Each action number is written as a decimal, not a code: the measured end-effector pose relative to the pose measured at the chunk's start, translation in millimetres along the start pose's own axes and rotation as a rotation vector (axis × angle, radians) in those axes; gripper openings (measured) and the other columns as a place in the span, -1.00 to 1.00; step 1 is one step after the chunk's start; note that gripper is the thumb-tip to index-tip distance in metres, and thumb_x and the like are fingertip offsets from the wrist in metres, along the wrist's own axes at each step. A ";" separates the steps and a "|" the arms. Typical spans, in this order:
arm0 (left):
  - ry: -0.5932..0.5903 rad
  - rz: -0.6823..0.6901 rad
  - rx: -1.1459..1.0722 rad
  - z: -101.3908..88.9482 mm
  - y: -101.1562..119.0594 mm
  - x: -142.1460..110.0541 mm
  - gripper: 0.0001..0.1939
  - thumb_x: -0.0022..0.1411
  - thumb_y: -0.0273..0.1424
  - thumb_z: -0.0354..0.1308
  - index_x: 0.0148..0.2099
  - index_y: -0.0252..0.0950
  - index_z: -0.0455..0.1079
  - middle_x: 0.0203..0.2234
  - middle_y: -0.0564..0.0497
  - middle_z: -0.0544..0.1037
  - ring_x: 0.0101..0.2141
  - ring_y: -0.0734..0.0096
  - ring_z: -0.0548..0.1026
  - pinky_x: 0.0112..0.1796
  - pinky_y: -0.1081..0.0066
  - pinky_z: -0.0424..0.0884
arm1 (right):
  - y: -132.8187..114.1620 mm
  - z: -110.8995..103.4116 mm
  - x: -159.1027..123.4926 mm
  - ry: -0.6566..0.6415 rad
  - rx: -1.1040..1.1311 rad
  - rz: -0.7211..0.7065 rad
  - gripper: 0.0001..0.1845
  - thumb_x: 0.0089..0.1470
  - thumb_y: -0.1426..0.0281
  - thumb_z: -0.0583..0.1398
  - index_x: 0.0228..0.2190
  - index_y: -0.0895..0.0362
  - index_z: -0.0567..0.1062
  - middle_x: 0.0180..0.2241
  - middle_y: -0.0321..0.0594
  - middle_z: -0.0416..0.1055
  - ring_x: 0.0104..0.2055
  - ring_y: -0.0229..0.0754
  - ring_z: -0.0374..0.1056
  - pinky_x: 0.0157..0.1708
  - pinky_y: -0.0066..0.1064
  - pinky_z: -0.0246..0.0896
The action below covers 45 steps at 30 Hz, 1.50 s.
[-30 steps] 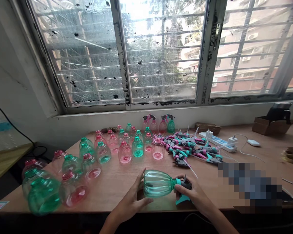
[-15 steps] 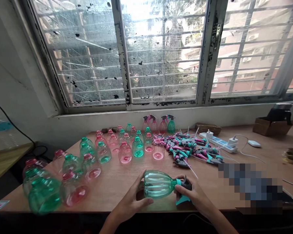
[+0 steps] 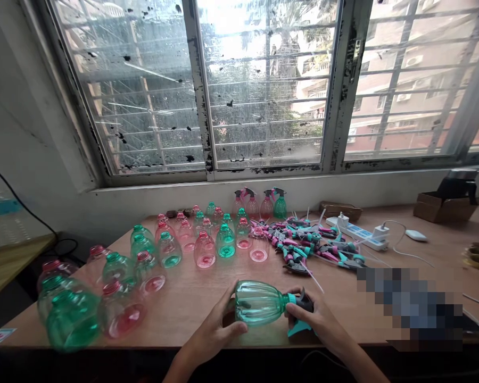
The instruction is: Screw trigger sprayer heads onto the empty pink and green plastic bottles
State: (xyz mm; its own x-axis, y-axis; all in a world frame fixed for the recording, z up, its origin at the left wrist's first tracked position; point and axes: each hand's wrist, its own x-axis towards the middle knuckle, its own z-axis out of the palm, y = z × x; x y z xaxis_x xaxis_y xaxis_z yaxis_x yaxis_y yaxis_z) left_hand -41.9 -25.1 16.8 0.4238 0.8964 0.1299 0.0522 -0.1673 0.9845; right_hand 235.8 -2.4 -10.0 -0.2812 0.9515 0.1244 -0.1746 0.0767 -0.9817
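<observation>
A clear green spray bottle [image 3: 259, 303] lies on its side in the air above the table's front edge, its base to the left. My left hand [image 3: 223, 322] is wrapped around the base end, thumb below and fingers behind it. At the neck, my right hand [image 3: 313, 314] grips the spray head [image 3: 301, 308], which is dark grey with a turquoise collar and trigger. The head sits on the bottle's neck; whether it is fully tightened I cannot tell. Several loose spray heads [image 3: 303, 239] in pink, turquoise and grey lie heaped behind my right hand.
Headless green and pink bottles [image 3: 170, 250] stand across the left and middle of the wooden table [image 3: 183, 303]. Several bottles with heads [image 3: 279, 205] stand by the wall. To the right are a power strip [image 3: 359, 231], a cardboard box [image 3: 439, 207] and a blurred-out object [image 3: 411, 303].
My left hand has shifted very slightly at the bottle's base, its thumb a little further left. The bottle and my right hand stay almost in place.
</observation>
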 end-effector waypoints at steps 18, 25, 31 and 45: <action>-0.006 0.008 -0.003 1.0 -1.9 1.7 0.12 0.12 -0.35 0.41 0.47 0.02 -0.28 0.28 -0.12 0.33 0.22 -0.01 0.34 0.25 0.02 0.20 | 1.1 0.5 0.7 0.025 -0.001 0.001 -0.56 0.00 0.11 0.40 -0.21 0.13 0.47 -0.47 -0.27 0.55 -0.46 -0.08 0.50 -0.41 -0.27 0.39; 0.018 -0.005 0.041 3.0 4.9 0.6 -0.06 0.18 -0.32 0.36 0.45 -0.05 -0.09 0.31 -0.13 0.28 0.26 -0.02 0.29 0.28 0.00 0.16 | 4.1 -2.0 1.4 0.012 -0.022 -0.016 -0.59 0.05 0.14 0.38 -0.19 0.14 0.47 -0.47 -0.27 0.55 -0.45 -0.10 0.49 -0.40 -0.29 0.39; 0.013 0.035 0.046 2.0 -1.6 1.4 -0.03 0.22 -0.40 0.31 0.46 0.02 -0.23 0.22 -0.10 0.39 0.19 0.03 0.39 0.22 0.03 0.26 | 8.6 -2.7 3.0 0.025 -0.039 -0.022 -0.57 0.02 0.09 0.38 -0.23 0.14 0.46 -0.47 -0.24 0.55 -0.46 -0.07 0.50 -0.42 -0.24 0.42; 0.045 0.017 -0.014 5.1 1.1 4.1 -0.03 0.13 -0.40 0.39 0.44 -0.04 -0.08 0.26 -0.12 0.34 0.23 -0.05 0.33 0.25 -0.02 0.22 | -2.7 1.2 -0.2 -0.012 -0.011 -0.032 -0.59 0.05 0.12 0.37 -0.22 0.15 0.46 -0.46 -0.27 0.54 -0.46 -0.11 0.49 -0.41 -0.25 0.42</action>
State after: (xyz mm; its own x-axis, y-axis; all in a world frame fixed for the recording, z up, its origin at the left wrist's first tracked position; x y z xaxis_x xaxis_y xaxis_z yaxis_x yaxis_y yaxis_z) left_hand -35.4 -23.6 17.8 0.3830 0.9112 0.1518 0.0323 -0.1775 0.9836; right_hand 235.1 -3.2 -7.2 -0.2869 0.9449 0.1575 -0.1734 0.1104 -0.9786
